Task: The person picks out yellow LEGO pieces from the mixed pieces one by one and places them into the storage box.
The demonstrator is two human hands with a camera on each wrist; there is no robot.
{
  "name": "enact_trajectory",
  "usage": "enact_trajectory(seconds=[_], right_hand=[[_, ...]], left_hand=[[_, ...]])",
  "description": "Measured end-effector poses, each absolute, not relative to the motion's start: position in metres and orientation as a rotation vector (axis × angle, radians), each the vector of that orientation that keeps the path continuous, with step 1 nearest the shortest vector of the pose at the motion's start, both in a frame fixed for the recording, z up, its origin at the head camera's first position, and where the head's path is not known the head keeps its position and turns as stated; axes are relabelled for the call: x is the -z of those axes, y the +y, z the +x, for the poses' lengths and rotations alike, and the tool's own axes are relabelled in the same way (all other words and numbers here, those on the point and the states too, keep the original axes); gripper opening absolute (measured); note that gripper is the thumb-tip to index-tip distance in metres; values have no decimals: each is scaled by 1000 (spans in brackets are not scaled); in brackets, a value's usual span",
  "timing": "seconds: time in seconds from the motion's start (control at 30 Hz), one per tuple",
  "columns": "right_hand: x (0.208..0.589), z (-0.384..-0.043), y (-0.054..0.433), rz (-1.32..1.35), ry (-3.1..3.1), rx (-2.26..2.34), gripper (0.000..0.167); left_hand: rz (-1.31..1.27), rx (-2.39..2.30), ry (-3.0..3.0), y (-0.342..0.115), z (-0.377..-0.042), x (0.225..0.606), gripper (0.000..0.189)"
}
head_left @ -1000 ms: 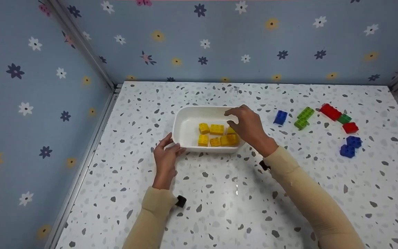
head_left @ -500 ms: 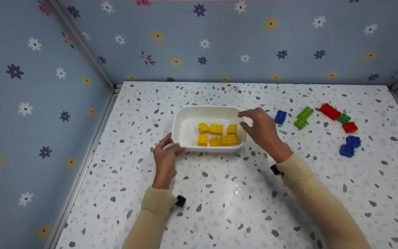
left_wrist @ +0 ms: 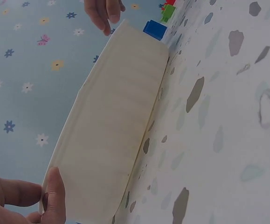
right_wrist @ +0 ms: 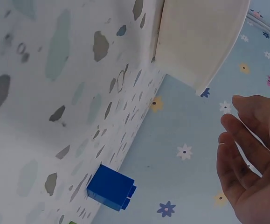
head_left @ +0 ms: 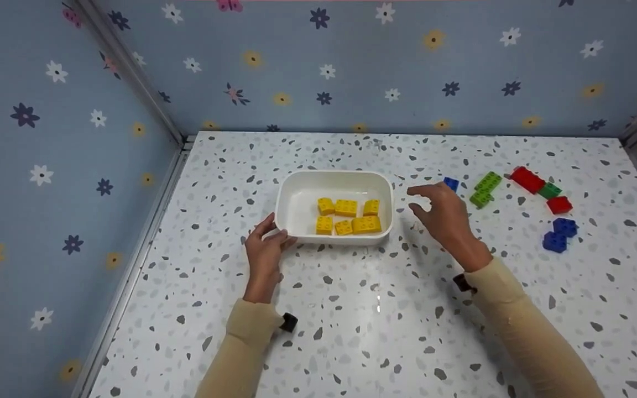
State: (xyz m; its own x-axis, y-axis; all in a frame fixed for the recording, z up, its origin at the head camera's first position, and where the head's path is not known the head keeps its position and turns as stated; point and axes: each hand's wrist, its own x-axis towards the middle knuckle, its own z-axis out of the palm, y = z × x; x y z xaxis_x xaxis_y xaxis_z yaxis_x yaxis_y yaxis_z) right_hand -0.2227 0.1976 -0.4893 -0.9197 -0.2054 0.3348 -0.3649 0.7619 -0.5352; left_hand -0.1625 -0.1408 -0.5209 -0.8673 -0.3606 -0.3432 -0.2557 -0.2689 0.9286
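Observation:
A white plastic box [head_left: 302,193] stands on the speckled table with several yellow building bricks [head_left: 346,208] inside, toward its right half. My left hand [head_left: 265,251] grips the box's front left corner. In the left wrist view, the thumb [left_wrist: 55,191] lies on the outer wall and the fingers are at the rim. Right of the box, my right hand [head_left: 443,215] hovers above the table, its fingers loosely bent and apart from the thumb, holding nothing. A blue brick [head_left: 451,184] lies just behind that hand and is partly hidden by it; the right wrist view shows this blue brick [right_wrist: 110,186] whole.
Farther right lie light green bricks [head_left: 486,189], a long red brick [head_left: 527,179], a dark green brick [head_left: 550,191], a smaller red brick [head_left: 559,205] and two blue bricks [head_left: 555,242]. Flower-patterned walls [head_left: 351,66] border the table's back and sides.
My right hand has moved right, from over the box's right end to beside it, now partly covering the blue brick. The left hand and the box have stayed put.

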Motion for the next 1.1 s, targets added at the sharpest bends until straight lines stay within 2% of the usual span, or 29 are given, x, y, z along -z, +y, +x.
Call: enact_trajectory(seconds=[1.1], right_hand=[[512, -196, 253, 329, -2705, -938, 31]], left_hand=[[792, 2347, -1821, -143, -165, 522, 59]])
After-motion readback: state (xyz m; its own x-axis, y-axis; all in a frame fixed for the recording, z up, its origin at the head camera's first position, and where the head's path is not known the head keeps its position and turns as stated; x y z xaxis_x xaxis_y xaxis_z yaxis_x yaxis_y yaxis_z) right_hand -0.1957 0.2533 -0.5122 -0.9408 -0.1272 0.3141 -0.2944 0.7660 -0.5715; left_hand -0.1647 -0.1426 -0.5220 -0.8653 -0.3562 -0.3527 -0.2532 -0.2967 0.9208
